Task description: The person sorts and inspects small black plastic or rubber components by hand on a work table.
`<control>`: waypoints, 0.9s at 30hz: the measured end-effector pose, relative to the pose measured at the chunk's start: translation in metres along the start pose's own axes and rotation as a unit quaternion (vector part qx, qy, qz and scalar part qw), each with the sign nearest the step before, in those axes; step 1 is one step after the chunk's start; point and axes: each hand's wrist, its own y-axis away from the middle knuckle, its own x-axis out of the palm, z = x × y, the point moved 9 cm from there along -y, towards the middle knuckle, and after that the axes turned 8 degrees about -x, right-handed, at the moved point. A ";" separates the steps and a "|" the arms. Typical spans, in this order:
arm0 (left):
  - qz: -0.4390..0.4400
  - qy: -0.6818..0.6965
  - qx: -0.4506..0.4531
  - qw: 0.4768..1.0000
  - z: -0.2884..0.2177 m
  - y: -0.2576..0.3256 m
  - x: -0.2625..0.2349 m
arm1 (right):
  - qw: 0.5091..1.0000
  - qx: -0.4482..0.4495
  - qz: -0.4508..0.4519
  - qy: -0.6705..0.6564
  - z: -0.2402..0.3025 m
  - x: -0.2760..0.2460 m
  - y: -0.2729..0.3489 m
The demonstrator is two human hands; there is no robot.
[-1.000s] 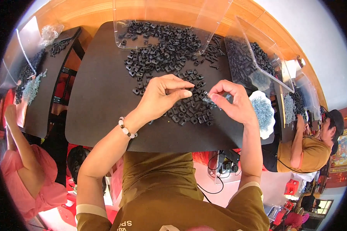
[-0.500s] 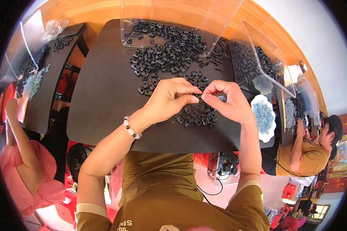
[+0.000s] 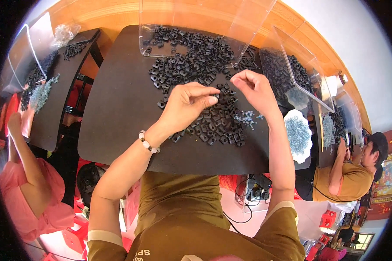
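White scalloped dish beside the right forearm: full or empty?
Not empty: small silvery-blue metal springs cover the white scalloped dish nearly to its wavy rim; the depth cannot be told.

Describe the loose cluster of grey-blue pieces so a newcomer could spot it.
On the dark table, find the blocky black parts, then look toward the right forearm. Just left of it lies a small loose cluster of grey-blue pieces. Its colour separates it from the black parts; unlike similar pieces in the white dish, it lies directly on the table.
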 end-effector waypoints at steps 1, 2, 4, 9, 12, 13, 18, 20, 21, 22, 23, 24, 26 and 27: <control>-0.035 0.009 0.000 0.999 0.002 -0.002 -0.009 | 1.000 -0.001 0.000 0.000 -0.007 0.002 -0.006; -0.069 0.018 0.000 0.997 0.003 -0.002 -0.017 | 0.999 -0.005 -0.006 0.051 -0.013 0.002 -0.011; -0.109 0.027 -0.005 0.994 0.005 -0.002 -0.025 | 0.995 -0.011 -0.011 0.101 -0.019 0.005 -0.021; -0.180 0.046 -0.008 0.983 0.011 0.000 -0.040 | 0.983 -0.042 0.017 0.179 -0.018 0.027 -0.041; -0.191 0.039 -0.001 0.981 0.010 0.002 -0.042 | 0.976 -0.027 0.019 0.213 -0.016 0.039 -0.049; -0.189 0.033 0.000 0.981 0.010 0.002 -0.041 | 0.974 -0.011 0.017 0.226 -0.018 0.040 -0.051; -0.188 0.038 0.004 0.981 0.010 0.001 -0.040 | 0.966 -0.018 0.007 0.256 -0.029 0.047 -0.056; -0.187 0.029 0.010 0.982 0.008 0.001 -0.039 | 0.968 -0.008 0.014 0.250 -0.035 0.047 -0.056; -0.183 0.029 0.010 0.983 0.008 0.001 -0.038 | 0.970 -0.023 0.013 0.244 -0.038 0.047 -0.055; -0.180 0.028 0.009 0.983 0.008 0.001 -0.037 | 0.971 -0.038 0.013 0.237 -0.035 0.049 -0.055; -0.180 0.028 0.008 0.983 0.008 0.002 -0.038 | 0.971 -0.038 0.014 0.236 -0.035 0.048 -0.055; -0.172 0.028 -0.007 0.985 0.010 0.001 -0.037 | 0.978 -0.030 0.004 0.207 -0.036 0.046 -0.052; -0.163 0.029 -0.022 0.986 0.010 0.000 -0.036 | 0.984 -0.023 -0.006 0.177 -0.033 0.041 -0.047; -0.154 0.027 -0.020 0.987 0.008 0.000 -0.034 | 0.997 -0.013 -0.017 0.076 -0.034 0.037 -0.044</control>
